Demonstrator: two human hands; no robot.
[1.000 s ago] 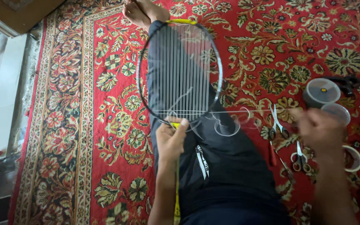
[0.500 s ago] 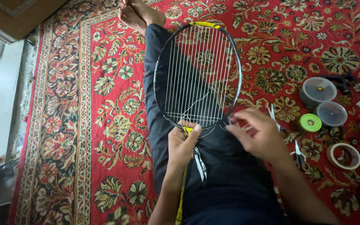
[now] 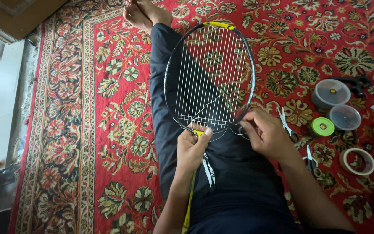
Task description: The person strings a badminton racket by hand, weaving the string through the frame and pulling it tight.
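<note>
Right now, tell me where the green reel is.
In the head view the green reel lies on the red carpet at the person's right, just beyond the right hand, below and between two clear round tubs.

I take this for a room in a home, with the floor used as a work spot. A large red patterned carpet [image 3: 87, 130] with floral borders covers nearly everything I see, and the person sits right on it, bare feet [image 3: 146, 11] stretched out. At the upper left a wooden piece of furniture [image 3: 18, 13] meets a strip of pale floor [image 3: 1, 99]. Small supplies lie scattered on the carpet at the right (nothing like a proper bench): round plastic tubs [image 3: 330, 92], a green spool [image 3: 323, 127], a roll of tape [image 3: 356, 161], scissors [image 3: 287, 125].
</note>
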